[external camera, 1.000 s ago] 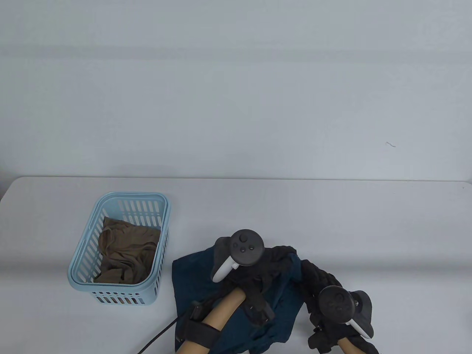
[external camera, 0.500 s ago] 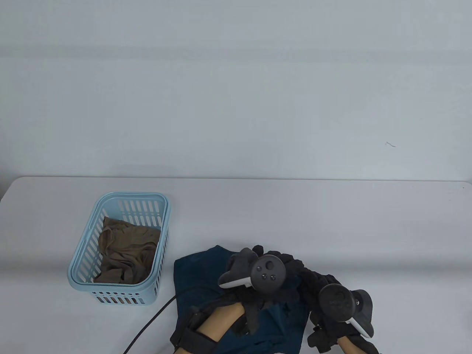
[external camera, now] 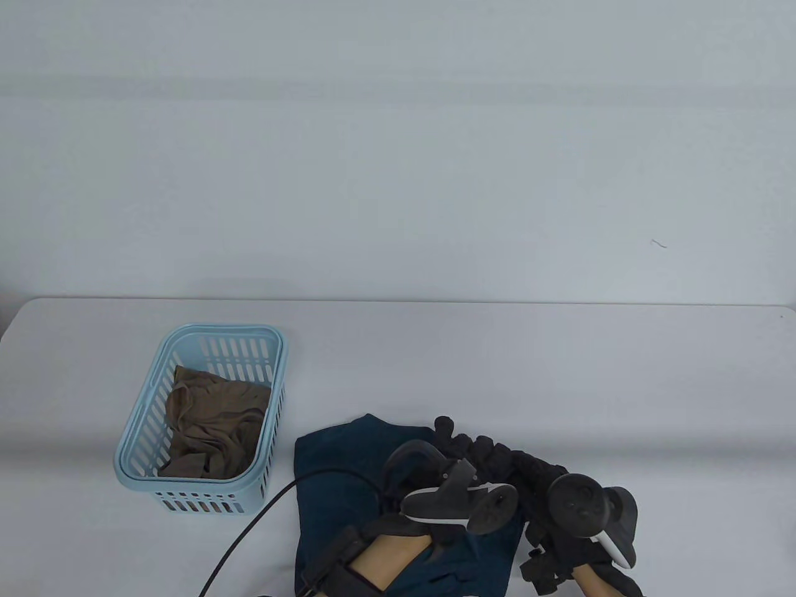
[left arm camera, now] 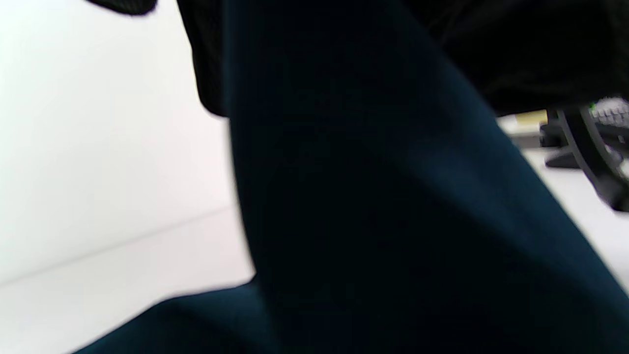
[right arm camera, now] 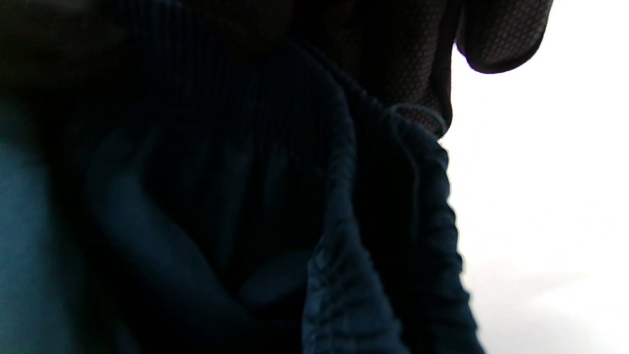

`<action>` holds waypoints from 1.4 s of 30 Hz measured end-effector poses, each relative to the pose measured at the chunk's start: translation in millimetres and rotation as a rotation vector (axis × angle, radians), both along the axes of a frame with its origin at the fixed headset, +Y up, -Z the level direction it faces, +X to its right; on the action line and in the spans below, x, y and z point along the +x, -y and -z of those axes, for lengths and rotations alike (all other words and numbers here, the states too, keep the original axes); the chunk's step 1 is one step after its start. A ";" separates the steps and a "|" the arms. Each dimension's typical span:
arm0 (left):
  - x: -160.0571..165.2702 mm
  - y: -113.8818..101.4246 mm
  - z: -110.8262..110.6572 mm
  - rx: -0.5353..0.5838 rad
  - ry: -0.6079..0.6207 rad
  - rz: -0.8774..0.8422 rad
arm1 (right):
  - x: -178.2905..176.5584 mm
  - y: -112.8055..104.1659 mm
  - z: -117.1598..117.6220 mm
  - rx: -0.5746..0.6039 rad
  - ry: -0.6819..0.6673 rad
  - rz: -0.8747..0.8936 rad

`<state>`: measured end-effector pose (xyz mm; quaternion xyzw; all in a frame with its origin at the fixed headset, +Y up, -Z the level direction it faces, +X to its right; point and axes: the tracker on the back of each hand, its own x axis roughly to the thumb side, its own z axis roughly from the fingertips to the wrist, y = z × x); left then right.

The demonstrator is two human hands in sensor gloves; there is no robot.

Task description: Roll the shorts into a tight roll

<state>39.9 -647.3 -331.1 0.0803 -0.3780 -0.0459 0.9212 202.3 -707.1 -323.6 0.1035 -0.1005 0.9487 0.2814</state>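
Dark teal shorts (external camera: 336,472) lie crumpled at the table's near edge, with their black gathered waistband (external camera: 485,451) bunched along the far right side. My left hand (external camera: 460,504) sits over the middle of the shorts under its tracker and grips a fold of teal cloth, which rises close and blurred in the left wrist view (left arm camera: 368,221). My right hand (external camera: 584,516) is at the shorts' right end and holds the bunched waistband, seen close up in the right wrist view (right arm camera: 344,246). The fingers of both hands are hidden in the table view.
A light blue slotted basket (external camera: 134,435) holding a brown garment (external camera: 214,423) stands left of the shorts. A black cable (external camera: 261,516) runs from my left wrist to the near edge. The white table (external camera: 559,373) stretches behind and to the right.
My left hand has moved from the shorts' far edge toward me and to the right, its tracker tipping over. The black waistband now shows behind it. My right hand has shifted slightly right.
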 end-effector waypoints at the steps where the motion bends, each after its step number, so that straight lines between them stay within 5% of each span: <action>1: -1.5 -7.5 2.0 0.006 -0.014 -0.016 | -0.5 0.8 0.7 -0.025 -0.013 0.029; 7: -12.3 -49.0 4.5 0.045 -0.051 -0.111 | -2.5 15.1 6.6 -0.269 -0.121 0.148; 15: -43.6 -94.2 8.6 0.072 -0.130 -0.206 | -11.3 37.8 12.7 -0.561 -0.267 0.046; 20: -73.1 -104.9 10.5 0.057 -0.191 -0.261 | -13.8 26.5 13.3 -0.515 -0.246 0.089; 25: -119.7 -113.4 18.9 0.027 -0.285 -0.341 | 8.6 -19.2 19.3 -0.329 -0.035 0.052; 31: -168.7 -132.7 22.8 -0.107 -0.305 -0.547 | 34.0 -130.7 21.4 -0.048 0.081 0.180; 36: -186.2 -168.9 10.8 -0.180 -0.219 -0.728 | 37.8 -209.9 8.3 0.097 -0.024 0.204; 42: -204.0 -212.2 -15.8 -0.290 -0.005 -0.830 | 49.8 -262.4 -18.5 0.075 -0.324 0.278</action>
